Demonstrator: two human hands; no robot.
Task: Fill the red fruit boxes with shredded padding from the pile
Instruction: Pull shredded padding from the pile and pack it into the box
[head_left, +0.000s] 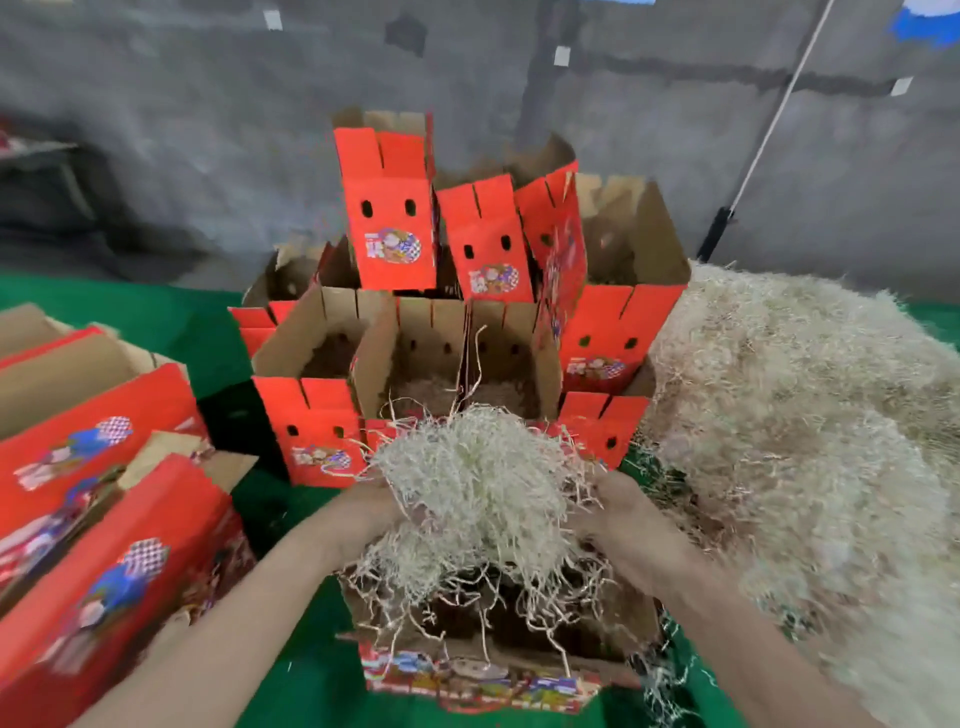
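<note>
A loose clump of pale shredded padding hangs between my two hands, right above an open red fruit box near the bottom middle. My left hand grips the clump from its left side, my right hand from its right; the strands hide most of both sets of fingers. Stray shreds trail down into the box's open top. The big padding pile lies to the right on the green ground.
Several open red boxes are stacked behind the clump, brown insides showing. More red boxes lie in a row at the left. Green sheet covers the ground. A grey wall and a slanting white pole stand behind.
</note>
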